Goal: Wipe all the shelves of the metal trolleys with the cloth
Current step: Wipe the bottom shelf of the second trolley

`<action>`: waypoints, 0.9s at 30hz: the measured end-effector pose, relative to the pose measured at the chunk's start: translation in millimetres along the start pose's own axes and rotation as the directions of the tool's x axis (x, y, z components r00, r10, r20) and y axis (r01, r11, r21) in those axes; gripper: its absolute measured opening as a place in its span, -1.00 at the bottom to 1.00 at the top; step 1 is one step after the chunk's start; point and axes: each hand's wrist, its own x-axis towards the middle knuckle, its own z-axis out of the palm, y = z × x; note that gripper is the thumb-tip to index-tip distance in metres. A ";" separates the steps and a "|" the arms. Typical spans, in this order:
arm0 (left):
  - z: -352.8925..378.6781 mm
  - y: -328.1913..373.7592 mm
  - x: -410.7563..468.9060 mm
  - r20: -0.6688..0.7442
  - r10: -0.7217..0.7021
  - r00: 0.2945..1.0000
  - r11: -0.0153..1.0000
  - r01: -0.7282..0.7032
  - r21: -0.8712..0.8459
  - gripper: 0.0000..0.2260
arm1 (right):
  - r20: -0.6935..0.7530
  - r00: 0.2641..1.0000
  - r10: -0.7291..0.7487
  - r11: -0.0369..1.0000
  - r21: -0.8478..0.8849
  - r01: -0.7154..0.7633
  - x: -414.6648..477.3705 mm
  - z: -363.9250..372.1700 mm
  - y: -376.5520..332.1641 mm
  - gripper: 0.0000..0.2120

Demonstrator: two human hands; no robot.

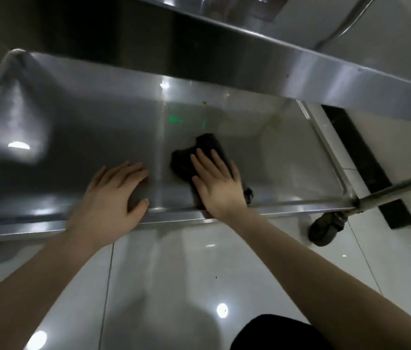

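I look down at the bottom shelf (73, 127) of a stainless steel trolley. A dark cloth (199, 152) lies on the shelf right of its middle. My right hand (218, 184) presses flat on the cloth with straight, spread fingers. My left hand (116, 190) rests flat on the bare steel beside it, just inside the front rim, fingers straight. Part of the cloth is hidden under my right palm.
An upper shelf (249, 51) overhangs the far half of the bottom shelf. A black caster wheel (325, 229) and a trolley leg (401, 186) stand at the right front corner. Glossy white floor tiles (174, 274) lie below, with a dark floor strip (366, 157) at right.
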 end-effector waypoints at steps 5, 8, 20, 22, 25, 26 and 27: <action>0.7 -6.6 -1.0 -0.099 -0.075 0.992 0.997 0.074 -0.012 -0.47 | 0.006 0.979 -0.203 0.978 0.049 0.203 28.0 7.4 -14.9 -0.56; 0.6 -4.5 -1.5 -0.129 -0.081 0.988 0.997 0.079 -0.025 -0.49 | -0.011 0.984 0.180 0.984 0.006 -0.180 38.7 5.6 49.9 -0.54; -13.2 -26.6 -5.7 -0.090 -0.022 0.996 0.999 0.018 -0.041 -0.63 | -0.025 1.000 -0.005 1.000 0.024 0.006 108.2 22.4 -85.1 -0.51; -15.4 -27.1 -8.9 -0.122 -0.015 0.992 1.000 0.012 -0.026 -0.61 | 0.025 0.973 -0.231 0.971 0.076 0.228 111.3 21.6 -116.4 -0.52; -22.6 -42.5 -20.8 -0.156 -0.081 0.984 0.997 0.080 -0.012 -0.56 | 0.012 0.962 -0.272 0.962 0.015 0.272 102.8 14.4 -85.3 -0.54; -25.1 -51.3 -26.9 -0.167 -0.106 0.980 0.994 0.108 0.007 -0.56 | -0.009 0.982 -0.189 0.982 -0.030 0.189 95.3 13.6 -61.6 -0.54; -28.0 -61.0 -33.8 -0.178 -0.127 0.976 0.991 0.134 0.029 -0.56 | -0.031 0.997 -0.070 0.996 -0.058 0.068 86.4 11.2 -35.4 -0.54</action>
